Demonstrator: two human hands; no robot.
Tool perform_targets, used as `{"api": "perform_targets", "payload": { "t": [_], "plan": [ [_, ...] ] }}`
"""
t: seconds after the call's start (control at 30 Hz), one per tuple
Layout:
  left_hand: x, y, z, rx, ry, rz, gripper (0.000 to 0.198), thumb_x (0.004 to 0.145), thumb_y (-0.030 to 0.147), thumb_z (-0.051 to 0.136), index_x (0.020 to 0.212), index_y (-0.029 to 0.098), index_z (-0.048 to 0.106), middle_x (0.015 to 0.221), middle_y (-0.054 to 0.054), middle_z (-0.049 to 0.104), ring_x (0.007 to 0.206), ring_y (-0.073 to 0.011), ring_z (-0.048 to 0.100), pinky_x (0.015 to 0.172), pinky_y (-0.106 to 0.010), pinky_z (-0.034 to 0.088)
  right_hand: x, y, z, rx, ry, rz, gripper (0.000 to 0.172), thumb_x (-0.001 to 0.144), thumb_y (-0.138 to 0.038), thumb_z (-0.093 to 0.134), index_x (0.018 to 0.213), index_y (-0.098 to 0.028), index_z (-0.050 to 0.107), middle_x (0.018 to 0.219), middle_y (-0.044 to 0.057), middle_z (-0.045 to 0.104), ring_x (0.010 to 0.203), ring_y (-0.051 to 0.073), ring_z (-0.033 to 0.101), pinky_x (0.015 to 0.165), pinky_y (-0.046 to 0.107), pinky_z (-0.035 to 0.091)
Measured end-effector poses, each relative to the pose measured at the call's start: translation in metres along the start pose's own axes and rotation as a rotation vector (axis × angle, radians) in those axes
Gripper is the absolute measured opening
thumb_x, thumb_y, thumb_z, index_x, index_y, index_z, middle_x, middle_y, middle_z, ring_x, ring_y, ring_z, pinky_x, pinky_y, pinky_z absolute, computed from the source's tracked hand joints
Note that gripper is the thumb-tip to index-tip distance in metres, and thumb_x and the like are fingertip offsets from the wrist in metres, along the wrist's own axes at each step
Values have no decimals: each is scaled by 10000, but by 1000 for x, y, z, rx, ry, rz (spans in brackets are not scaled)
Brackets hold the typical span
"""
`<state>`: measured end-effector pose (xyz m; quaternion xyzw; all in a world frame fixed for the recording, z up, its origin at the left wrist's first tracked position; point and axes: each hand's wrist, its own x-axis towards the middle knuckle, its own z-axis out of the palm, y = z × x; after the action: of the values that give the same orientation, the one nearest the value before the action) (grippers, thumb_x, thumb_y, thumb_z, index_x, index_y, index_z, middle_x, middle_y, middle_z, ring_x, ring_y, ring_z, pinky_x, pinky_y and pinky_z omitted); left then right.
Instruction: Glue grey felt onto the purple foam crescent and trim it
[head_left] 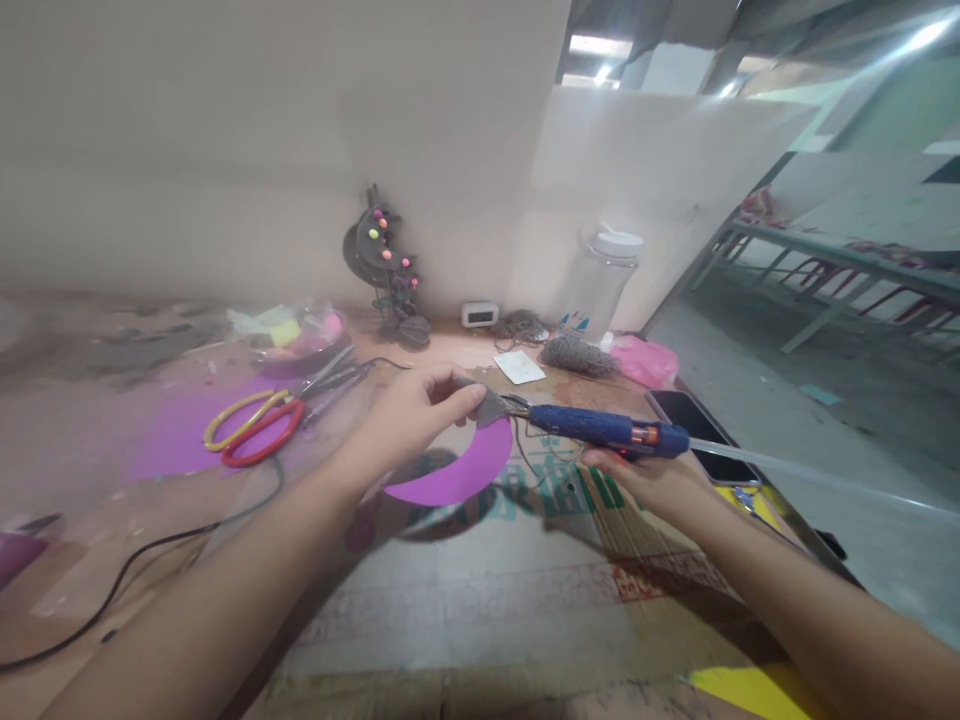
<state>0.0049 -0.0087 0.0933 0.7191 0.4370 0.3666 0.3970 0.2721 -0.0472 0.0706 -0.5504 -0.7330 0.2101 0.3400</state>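
Pinching purple crescent (457, 478), left hand (416, 405); right hand (646, 478) gripping level glue gun (600, 428)

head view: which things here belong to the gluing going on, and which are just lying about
In use:
- glue gun in right hand
- grey piece pinched by left hand, at the nozzle
- purple crescent under it

Lying about:
- scissors
- phone
- plastic jar
- pink bag
- white card
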Motion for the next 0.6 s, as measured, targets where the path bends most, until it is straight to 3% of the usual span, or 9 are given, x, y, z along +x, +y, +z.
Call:
{"api": "perform_targets", "payload": {
  "t": [0.33, 0.6],
  "plan": [
    [-1, 3, -3, -14, -24, 6, 246, 878, 348, 550, 714, 173, 605, 666, 26, 606, 622, -107, 538, 613, -232, 403, 2, 5, 1, -59, -17, 52, 271, 771, -522, 618, 755, -261, 690, 741, 39, 730, 669, 241, 683, 572, 331, 543],
    [-2, 5, -2, -69, -65, 16, 227, 870, 354, 547, 745, 172, 599, 683, 13, 619, 631, -121, 563, 608, -240, 421, 26, 32, -3, -155, 128, 50, 313, 838, -492, 543, 834, -228, 710, 893, 50, 740, 907, 261, 679, 822, 361, 526]
  ]
}}
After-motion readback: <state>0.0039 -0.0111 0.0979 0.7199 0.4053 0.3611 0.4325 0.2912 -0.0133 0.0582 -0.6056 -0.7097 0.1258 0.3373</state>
